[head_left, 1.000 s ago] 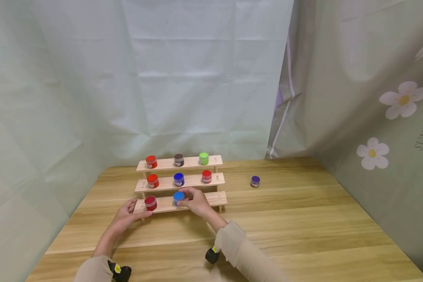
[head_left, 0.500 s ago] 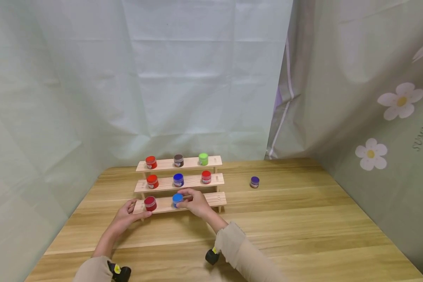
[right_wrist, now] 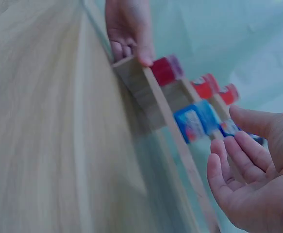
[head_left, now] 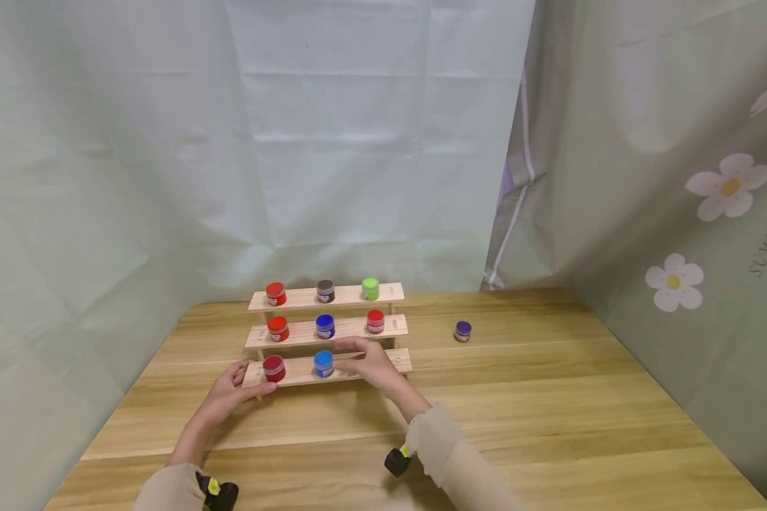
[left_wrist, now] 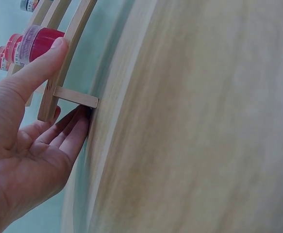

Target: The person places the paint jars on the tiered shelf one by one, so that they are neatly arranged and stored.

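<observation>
A three-tier wooden display rack point(head_left: 297, 376) stands on the table with small paint jars on its shelves. My left hand point(head_left: 226, 394) holds the left end of the lowest shelf, thumb point(left_wrist: 54, 53) at the front edge beside a dark red jar point(head_left: 273, 368). Its other fingers point(left_wrist: 73, 133) reach below the shelf near the rack's leg point(left_wrist: 76, 96). On the middle of that shelf stands a light blue jar point(head_left: 323, 363). My right hand point(head_left: 372, 365) is just right of this jar, thumb and fingers spread with nothing between them.
The middle shelf carries an orange-red jar point(head_left: 278, 328), a dark blue jar point(head_left: 324, 326) and a red jar point(head_left: 375, 321). On top are a red jar point(head_left: 275, 294), a dark brown jar point(head_left: 325, 290) and a green jar point(head_left: 370, 289). A purple jar point(head_left: 463, 331) stands right on the table.
My right hand has let go of the light blue jar and moved a little to the right. The jar stays on the lowest shelf. My left hand has kept its place.
</observation>
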Motion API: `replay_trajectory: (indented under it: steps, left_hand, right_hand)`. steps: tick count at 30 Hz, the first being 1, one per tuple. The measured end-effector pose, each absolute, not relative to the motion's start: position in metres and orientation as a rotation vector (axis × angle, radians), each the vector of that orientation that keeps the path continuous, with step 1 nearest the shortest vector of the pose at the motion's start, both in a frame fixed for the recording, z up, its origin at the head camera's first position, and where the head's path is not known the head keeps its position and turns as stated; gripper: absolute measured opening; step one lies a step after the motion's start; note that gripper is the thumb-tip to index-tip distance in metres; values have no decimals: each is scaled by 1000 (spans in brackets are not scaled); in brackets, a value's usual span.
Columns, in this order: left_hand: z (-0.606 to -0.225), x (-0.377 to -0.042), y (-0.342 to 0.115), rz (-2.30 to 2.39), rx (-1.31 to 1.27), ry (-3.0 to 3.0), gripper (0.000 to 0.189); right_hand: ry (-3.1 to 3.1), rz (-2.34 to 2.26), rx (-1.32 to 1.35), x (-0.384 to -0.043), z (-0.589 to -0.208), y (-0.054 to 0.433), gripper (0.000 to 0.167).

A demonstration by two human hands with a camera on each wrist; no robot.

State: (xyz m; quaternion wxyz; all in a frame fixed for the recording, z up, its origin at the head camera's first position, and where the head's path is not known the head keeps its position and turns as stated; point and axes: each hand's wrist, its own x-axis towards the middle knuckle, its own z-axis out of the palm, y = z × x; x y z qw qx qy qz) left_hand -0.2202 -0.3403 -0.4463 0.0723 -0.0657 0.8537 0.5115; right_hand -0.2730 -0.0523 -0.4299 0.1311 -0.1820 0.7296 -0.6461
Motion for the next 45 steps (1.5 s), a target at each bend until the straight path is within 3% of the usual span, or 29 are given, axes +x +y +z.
replay_trajectory:
  steps: [12, 26, 45]
  left_hand:
    - [-447, -226, -340, 1484, -192, 2554, 103]
    - [-445, -223, -340, 1509, -186, 2561, 101]
    - [-445, -221, -337, 1568, -198, 2562, 97]
  right_hand:
    - [2295, -1858, -457, -280, -422, 38, 36]
    - [2532, -2087, 174, -326, -433, 143, 39]
    - [2338, -2118, 207, -351, -463, 147, 53]
